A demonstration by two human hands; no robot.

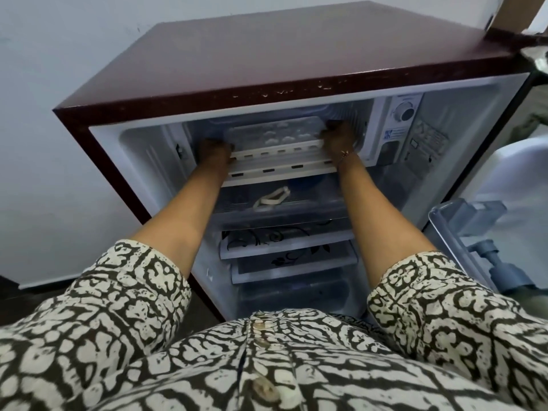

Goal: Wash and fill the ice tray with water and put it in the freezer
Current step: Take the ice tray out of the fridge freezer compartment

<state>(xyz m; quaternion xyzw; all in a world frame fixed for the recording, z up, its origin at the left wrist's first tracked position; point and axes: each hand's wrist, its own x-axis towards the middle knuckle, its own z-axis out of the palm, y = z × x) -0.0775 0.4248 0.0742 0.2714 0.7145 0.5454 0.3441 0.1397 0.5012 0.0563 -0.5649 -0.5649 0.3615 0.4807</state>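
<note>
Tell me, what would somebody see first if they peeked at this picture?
Two bare arms reach straight ahead into the open dark red fridge. The left hand and right hand grip the two ends of a pale ice tray inside the freezer compartment at the top. A round white dial sits just to the right of it.

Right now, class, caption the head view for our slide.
In the freezer, left hand and right hand hold the ice tray.
</note>
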